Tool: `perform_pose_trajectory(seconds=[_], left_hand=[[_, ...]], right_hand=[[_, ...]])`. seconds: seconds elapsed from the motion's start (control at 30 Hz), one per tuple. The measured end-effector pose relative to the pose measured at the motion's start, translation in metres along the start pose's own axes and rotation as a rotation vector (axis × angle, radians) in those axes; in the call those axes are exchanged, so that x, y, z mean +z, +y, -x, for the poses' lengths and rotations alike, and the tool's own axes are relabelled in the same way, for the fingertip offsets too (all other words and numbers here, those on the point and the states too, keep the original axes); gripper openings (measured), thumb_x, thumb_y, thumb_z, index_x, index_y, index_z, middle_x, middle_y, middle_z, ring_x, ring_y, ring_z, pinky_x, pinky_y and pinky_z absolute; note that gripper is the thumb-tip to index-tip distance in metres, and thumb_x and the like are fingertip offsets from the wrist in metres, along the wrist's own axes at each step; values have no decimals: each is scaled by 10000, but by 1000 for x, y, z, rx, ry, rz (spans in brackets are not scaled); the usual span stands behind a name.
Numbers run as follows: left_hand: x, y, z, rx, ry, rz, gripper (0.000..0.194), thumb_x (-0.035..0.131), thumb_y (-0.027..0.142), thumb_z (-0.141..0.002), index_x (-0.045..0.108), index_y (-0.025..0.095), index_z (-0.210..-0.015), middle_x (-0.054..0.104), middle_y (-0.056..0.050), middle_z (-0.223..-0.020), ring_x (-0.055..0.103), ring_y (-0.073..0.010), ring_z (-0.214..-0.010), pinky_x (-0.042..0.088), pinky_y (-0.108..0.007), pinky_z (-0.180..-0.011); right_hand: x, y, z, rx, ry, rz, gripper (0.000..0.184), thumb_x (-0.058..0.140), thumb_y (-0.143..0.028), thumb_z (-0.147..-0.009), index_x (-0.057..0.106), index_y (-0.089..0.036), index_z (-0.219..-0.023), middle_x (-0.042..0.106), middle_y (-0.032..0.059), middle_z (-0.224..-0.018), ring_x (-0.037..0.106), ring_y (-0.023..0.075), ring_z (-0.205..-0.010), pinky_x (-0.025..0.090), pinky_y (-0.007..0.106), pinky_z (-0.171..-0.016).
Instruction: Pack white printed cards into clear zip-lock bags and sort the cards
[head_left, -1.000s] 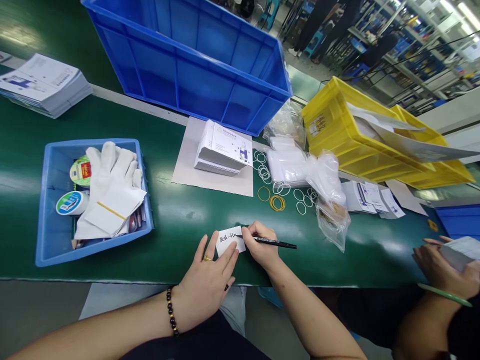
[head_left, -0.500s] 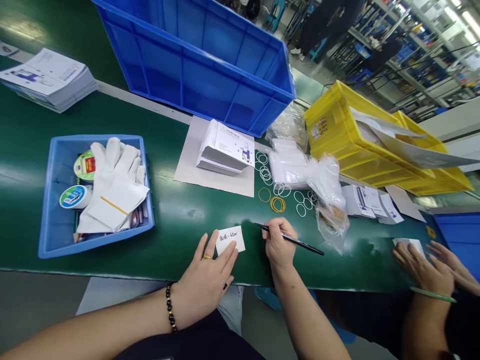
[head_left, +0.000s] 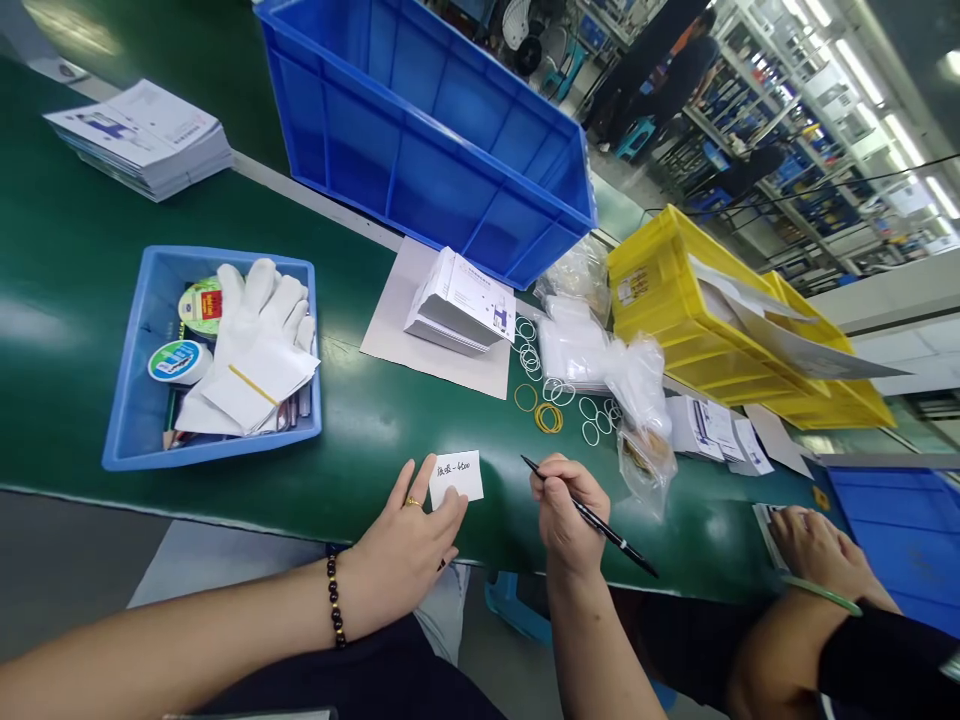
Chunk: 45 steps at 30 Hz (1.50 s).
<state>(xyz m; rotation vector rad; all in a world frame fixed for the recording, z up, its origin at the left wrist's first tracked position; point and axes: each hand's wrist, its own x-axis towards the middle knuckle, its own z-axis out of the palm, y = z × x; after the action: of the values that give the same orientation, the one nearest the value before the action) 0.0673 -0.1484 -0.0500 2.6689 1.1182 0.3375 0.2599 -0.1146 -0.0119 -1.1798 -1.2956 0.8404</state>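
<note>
One small white card [head_left: 466, 482] lay flat on the desk [head_left: 450, 420] at one o'clock from the left hand [head_left: 405, 560], whose grip was loosely spread, fingers on the card's lower part. The right hand's [head_left: 574, 515] grip was closed on a black pen [head_left: 622, 544], its tip off the card towards three o'clock. Writing seemed the step in hand; any further stroke would call for bringing the tip towards nine o'clock. The handwriting [head_left: 454, 467] was hard to make out, and a co-worker's hand [head_left: 817, 555] at three o'clock hid most of the papers [head_left: 766, 535] beneath.
</note>
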Motion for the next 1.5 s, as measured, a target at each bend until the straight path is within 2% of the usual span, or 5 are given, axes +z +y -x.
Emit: perform_pose_trajectory(seconds=[0.3,0.87,1.17,1.37,1.5], left_hand=[[1,-1,0,-5,-3,13,446,370,421,-906,493,190,-1267,549,-100,-1187,313,-402,-1279,162,-569,-1036],[0,-2,0,-1,8,39,428,334,397,-921,518,181,-1242,557,-84,-1179,300,-414,-1282,177,-572,-1044],[-1,-4,1,14,-12,39,460,351,425,-911,501,165,-1260,554,-98,-1203,302,-410,-1285,199,-571,-1039],[-3,-8,3,64,-37,18,453,365,461,-902,561,174,-1192,538,-108,-1229,283,-412,-1294,197,-571,-1035],[-4,-8,4,64,-51,45,422,397,442,-898,577,179,-1175,551,-107,-1189,267,-400,-1306,171,-560,-1052]], right_hand=[[13,14,2,233,-53,281,157,589,-272,-750,551,-187,-624,503,-46,-491,424,78,-423,335,204,-419],[24,37,5,171,-43,469,288,557,-291,-754,393,-204,-534,457,-52,-497,389,81,-453,338,224,-472],[22,34,3,135,-11,349,291,571,-248,-746,396,-199,-519,460,-53,-484,401,79,-446,344,216,-465],[10,26,9,153,147,133,250,568,-337,-804,504,-192,-611,466,-58,-459,405,75,-393,307,193,-398],[14,10,17,124,16,114,161,595,-327,-788,597,-191,-701,511,-26,-538,450,91,-448,342,209,-421]])
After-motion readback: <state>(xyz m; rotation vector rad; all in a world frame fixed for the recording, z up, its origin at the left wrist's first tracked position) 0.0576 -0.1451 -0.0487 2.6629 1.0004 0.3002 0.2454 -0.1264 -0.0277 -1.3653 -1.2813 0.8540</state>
